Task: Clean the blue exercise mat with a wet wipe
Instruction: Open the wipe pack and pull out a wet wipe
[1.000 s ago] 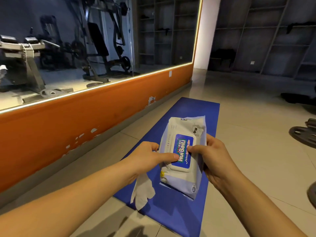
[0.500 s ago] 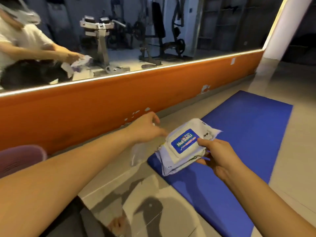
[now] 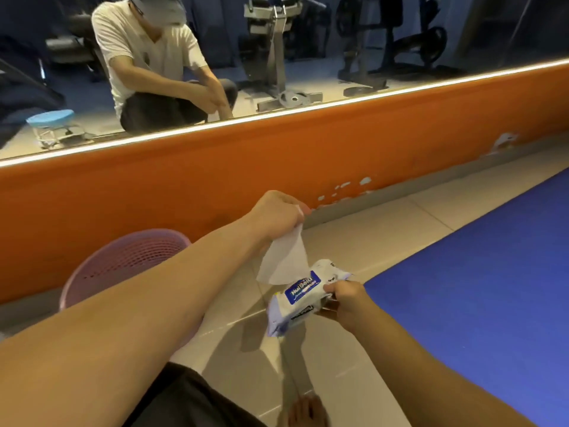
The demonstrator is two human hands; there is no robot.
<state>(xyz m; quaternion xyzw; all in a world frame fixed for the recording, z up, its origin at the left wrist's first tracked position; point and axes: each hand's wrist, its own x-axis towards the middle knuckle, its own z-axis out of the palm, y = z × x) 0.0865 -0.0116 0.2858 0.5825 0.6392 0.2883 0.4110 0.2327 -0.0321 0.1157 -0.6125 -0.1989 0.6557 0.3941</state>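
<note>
The wet wipe hangs at the centre of the frame, pinched at its top corner by the fingertips of your left hand. Its long axis runs from that pinch down and slightly left, and the sheet widens toward its lower edge. That edge hangs just beside the upper side of the wipe pack; whether they touch cannot be told. Your right hand grips the pack's right end, fingers curled round it. The pack tilts, its long axis running from lower left to upper right, its blue label facing up. Both are above the tiled floor, just left of the blue exercise mat. The mat lies flat across the right side of the frame, its long edge running toward the upper right, along the orange wall band. A pink basket stands at lower left behind your left forearm, and a mirror fills the top of the frame.
</note>
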